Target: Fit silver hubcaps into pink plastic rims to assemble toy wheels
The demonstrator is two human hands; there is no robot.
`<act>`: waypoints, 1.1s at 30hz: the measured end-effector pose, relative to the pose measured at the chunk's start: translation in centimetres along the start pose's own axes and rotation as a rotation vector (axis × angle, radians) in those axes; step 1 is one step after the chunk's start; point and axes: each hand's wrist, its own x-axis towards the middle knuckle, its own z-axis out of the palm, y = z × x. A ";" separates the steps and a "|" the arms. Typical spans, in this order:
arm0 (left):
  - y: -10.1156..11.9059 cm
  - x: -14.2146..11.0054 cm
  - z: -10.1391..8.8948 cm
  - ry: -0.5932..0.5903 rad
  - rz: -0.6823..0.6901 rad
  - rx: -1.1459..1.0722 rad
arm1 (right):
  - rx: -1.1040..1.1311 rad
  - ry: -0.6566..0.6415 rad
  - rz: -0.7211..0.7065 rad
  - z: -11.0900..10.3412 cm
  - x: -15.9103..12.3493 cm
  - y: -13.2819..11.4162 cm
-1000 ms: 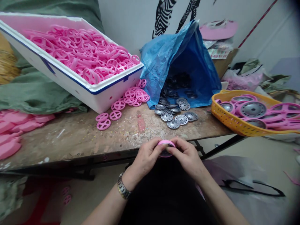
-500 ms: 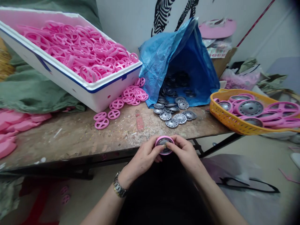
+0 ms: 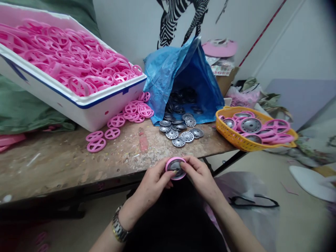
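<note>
Between my two hands is a toy wheel, a pink ring with a grey hubcap disc set in it, held just off the table's front edge. My left hand grips its left side, thumb lying on the grey disc. My right hand grips the right side, its thumb also on the disc. The fingers behind the wheel are mostly hidden. Beyond my hands lie several loose grey hubcaps, spilling from a blue plastic bag. Left of them, pink spoked rings lie on the worn wooden table.
A white foam box heaped with pink rings stands on the left of the table. At the right end, a yellow basket holds pink wheels with grey discs. A clear plastic bag hangs or lies low on the right.
The camera view has turned to the right, so the table's things sit further left. Both hands still hold the wheel, and my left thumb has slid lower on the disc.
</note>
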 end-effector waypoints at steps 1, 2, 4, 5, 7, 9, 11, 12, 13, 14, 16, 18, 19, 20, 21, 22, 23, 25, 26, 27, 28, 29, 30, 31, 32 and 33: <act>-0.1 0.1 0.0 0.000 0.026 0.030 | -0.032 0.026 -0.010 -0.7 0.2 -0.3; -0.2 0.1 -0.1 0.012 0.065 0.078 | -0.075 0.065 -0.030 -1.6 0.5 -0.6; -0.5 0.0 -0.6 0.076 0.159 0.201 | -0.178 0.180 -0.096 -4.2 1.3 -1.6; -0.7 0.0 -1.1 0.123 0.203 0.267 | -0.234 0.244 -0.133 -6.0 1.8 -2.2; -0.9 -0.1 -2.3 0.208 0.274 0.391 | -0.350 0.408 -0.214 -10.0 3.1 -3.3; -1.2 -0.2 -3.9 0.274 0.326 0.504 | -0.486 0.570 -0.207 -14.3 4.2 -4.4; -1.5 -0.4 -5.7 0.346 0.354 0.611 | -0.700 0.724 -0.134 -18.0 5.0 -5.2; -1.6 -0.5 -6.5 0.387 0.356 0.656 | -0.842 0.740 -0.067 -19.3 5.3 -5.6; -1.8 -0.7 -7.3 0.419 0.353 0.695 | -0.997 0.764 -0.030 -20.2 5.3 -5.8; -2.0 -0.8 -8.1 0.445 0.350 0.731 | -1.132 0.765 -0.027 -20.7 5.3 -6.0; -2.4 -1.1 -9.4 0.485 0.344 0.801 | -1.277 0.741 -0.143 -20.1 5.2 -5.9; -2.8 -1.3 -10.4 0.528 0.342 0.879 | -1.220 0.678 -0.337 -17.8 5.0 -5.1; -2.9 -1.3 -10.8 0.551 0.340 0.922 | -1.151 0.626 -0.408 -16.2 5.1 -4.5; -3.1 -1.3 -11.1 0.574 0.336 0.968 | -1.085 0.573 -0.464 -14.4 5.2 -3.8; -3.2 -1.2 -11.4 0.596 0.329 1.016 | -1.053 0.487 -0.493 -12.6 5.5 -3.0; -3.3 -1.1 -11.7 0.617 0.318 1.062 | -1.042 0.391 -0.502 -10.7 5.8 -2.2; -3.3 -1.0 -12.0 0.638 0.306 1.105 | -1.046 0.306 -0.503 -9.0 6.1 -1.4; -3.4 -0.9 -12.5 0.674 0.269 1.178 | -1.094 0.164 -0.466 -6.0 6.7 0.0; -3.4 -0.9 -12.9 0.696 0.242 1.212 | -1.129 0.113 -0.443 -4.8 7.0 0.5; -3.3 -0.8 -13.4 0.720 0.205 1.246 | -1.171 0.075 -0.418 -3.8 7.2 0.9; -3.3 -0.8 -13.9 0.742 0.158 1.279 | -1.214 0.050 -0.396 -3.0 7.5 1.2; -3.4 -0.8 -14.6 0.758 0.100 1.311 | -1.257 0.037 -0.375 -2.4 7.7 1.4; -3.4 -0.7 -15.3 0.765 0.035 1.341 | -1.296 0.030 -0.356 -2.0 7.8 1.5; -3.4 -0.7 -16.1 0.763 -0.032 1.367 | -1.329 0.026 -0.339 -1.7 8.0 1.6; -3.5 -0.6 -16.9 0.750 -0.098 1.390 | -1.354 0.024 -0.327 -1.5 8.1 1.7; -3.6 -0.5 -17.7 0.732 -0.159 1.410 | -1.373 0.022 -0.320 -1.4 8.2 1.7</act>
